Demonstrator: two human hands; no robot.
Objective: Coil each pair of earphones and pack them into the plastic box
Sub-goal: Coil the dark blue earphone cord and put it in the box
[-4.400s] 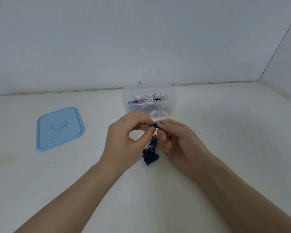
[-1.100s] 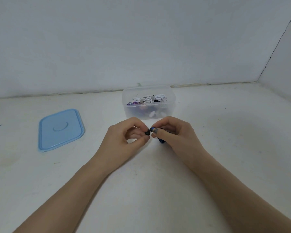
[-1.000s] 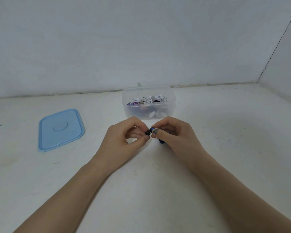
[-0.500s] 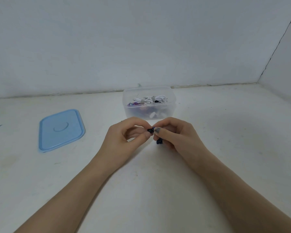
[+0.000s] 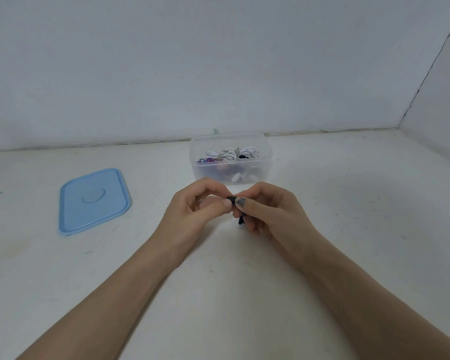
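White walls close in a scuffed white surface [image 5: 348, 203] on which we work. Our left hand [image 5: 192, 211] and right hand [image 5: 270, 211] pinch together on the dark blue earphones [image 5: 240, 220], bundled just before the plastic box [image 5: 200, 172] of coiled pairs. Its blue lid [image 5: 94, 200] lies well apart. Loosening either pinch, we judge, would let the coil spring open before packing

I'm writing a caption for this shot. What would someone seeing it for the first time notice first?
Two bare hands meet at the centre, the left hand and right hand pinching a small dark bundle of earphones between them. Just behind stands an open clear plastic box holding coiled earphones, and its blue lid lies flat to the left.
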